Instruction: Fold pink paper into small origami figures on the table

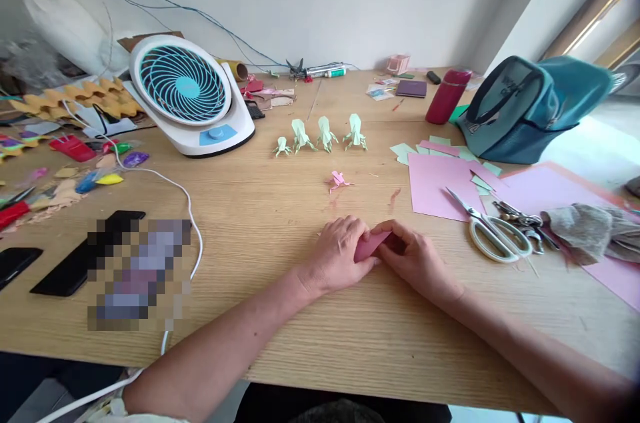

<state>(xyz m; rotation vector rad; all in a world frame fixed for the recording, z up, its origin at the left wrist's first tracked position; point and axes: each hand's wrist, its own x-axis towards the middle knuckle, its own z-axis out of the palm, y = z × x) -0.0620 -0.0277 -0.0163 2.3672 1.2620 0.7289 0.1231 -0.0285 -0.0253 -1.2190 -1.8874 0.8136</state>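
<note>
Between my two hands is a small folded piece of pink paper, held just above the wooden table. My left hand is closed on its left side, and my right hand pinches its right end. Fingers cover part of the paper, so its full shape is hidden. Beyond my hands sits a small pink origami figure with thin legs. Several pale green origami figures stand in a row behind it, among them a larger one at the right and a smaller one at the left.
To the right lie pink paper sheets, scissors, a grey cloth and green scraps. A red bottle and a teal bag stand behind. At left are a fan, a white cable and a black phone-like slab.
</note>
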